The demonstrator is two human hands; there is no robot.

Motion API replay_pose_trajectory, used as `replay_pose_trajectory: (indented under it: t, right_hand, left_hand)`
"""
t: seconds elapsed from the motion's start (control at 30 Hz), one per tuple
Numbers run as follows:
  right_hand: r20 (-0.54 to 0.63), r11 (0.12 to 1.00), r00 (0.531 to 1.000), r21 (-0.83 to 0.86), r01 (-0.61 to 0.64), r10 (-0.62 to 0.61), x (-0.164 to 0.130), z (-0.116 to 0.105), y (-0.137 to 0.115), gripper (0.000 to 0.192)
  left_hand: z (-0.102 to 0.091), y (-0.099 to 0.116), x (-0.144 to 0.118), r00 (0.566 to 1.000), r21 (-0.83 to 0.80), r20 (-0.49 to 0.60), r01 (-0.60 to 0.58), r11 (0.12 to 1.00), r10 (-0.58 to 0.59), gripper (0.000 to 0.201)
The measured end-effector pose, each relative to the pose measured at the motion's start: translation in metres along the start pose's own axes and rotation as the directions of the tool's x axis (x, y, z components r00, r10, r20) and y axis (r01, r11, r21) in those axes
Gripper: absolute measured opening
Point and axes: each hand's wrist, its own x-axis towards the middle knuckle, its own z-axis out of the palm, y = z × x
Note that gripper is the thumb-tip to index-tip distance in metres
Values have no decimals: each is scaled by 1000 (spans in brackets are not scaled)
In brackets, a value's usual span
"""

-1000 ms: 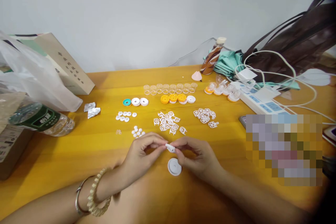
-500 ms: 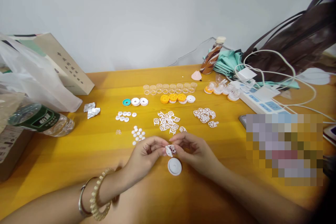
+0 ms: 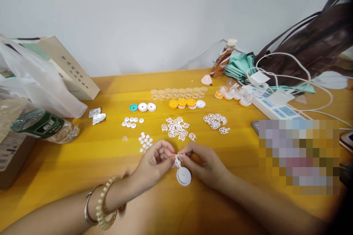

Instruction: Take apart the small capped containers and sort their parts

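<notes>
The wooden table (image 3: 239, 150) bears a grey stepped disc (image 3: 184, 176), lying in front of the person. Far to the disc's right sits a brown handbag (image 3: 309, 40), contents hidden; far to its left, a white plastic carrier bag (image 3: 62, 95), contents too blurred to name, and a green-labelled clear bottle (image 3: 48, 128). Well beyond the disc, rightward, stands a capped brown bottle (image 3: 221, 62), its label covering the contents. Beyond the disc's left, the left hand (image 3: 156, 163) pinches a white spoked piece (image 3: 178, 161) by the disc's far rim, touching or not I cannot tell. Beyond its right, the right hand (image 3: 205, 163) pinches a sliver of white plastic (image 3: 181, 156), perhaps part of that piece. Farther beyond the disc come clear-domed capsules (image 3: 234, 95), blurred inside, clear cups (image 3: 174, 93), shallow orange and white dishes (image 3: 182, 102), some stacked, loose spoked pieces (image 3: 171, 133), and white buttons (image 3: 142, 142).
</notes>
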Motion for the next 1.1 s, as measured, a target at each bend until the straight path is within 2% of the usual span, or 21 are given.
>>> replay_pose_trajectory:
  t: [0.1, 0.2, 0.27, 0.4, 0.47, 0.57, 0.73, 0.83, 0.93, 1.0, 1.1]
  right_hand:
    - [12, 986, 992, -107, 128, -128, 0, -3, -1, 8]
    - [1, 989, 996, -121, 84, -85, 0, -3, 1, 8]
    - [-4, 983, 995, -153, 100, -102, 0, -2, 4, 8]
    - [-49, 921, 960, -299, 249, -276, 2, -7, 10, 12]
    - [-135, 914, 950, -339, 224, -283, 6, -12, 11, 13]
    - [-246, 939, 945, -317, 134, -218, 16, -18, 13, 13]
    - [-340, 911, 924, -412, 20, -174, 38, -25, 30, 17]
    - [-354, 883, 923, -468, -38, -148, 47, -28, 42, 17]
    - [-321, 875, 941, -480, -61, -110, 50, -31, 44, 18]
    - [-299, 870, 949, -490, -60, -103, 48, -32, 39, 21]
    - [-333, 897, 935, -441, -40, -122, 40, -31, 22, 25]
  left_hand:
    - [0, 1, 0, 1000, -8, -1, 2, 1000, -2, 15]
    - [0, 3, 0, 1000, -7, 3, 21, 1000, -21, 16]
    - [0, 4, 1, 1000, -12, 3, 30, 999, -30, 17]
    - [0, 4, 1, 999, -13, -16, 34, 999, -34, 20]
    - [0, 3, 1, 999, -6, -27, 35, 999, -35, 20]
    - [0, 1, 0, 1000, -6, -21, 16, 1000, -16, 18]
    - [-2, 1, 0, 999, 62, 11, -31, 998, 30, 22]
    - [-3, 3, 0, 997, 140, 45, -70, 988, 64, 17]
    - [-4, 4, 1, 992, 180, 49, -121, 976, 114, 16]
    - [-5, 4, 0, 990, 185, 40, -142, 972, 137, 16]
    - [-4, 7, -2, 986, 194, 32, -166, 967, 163, 15]
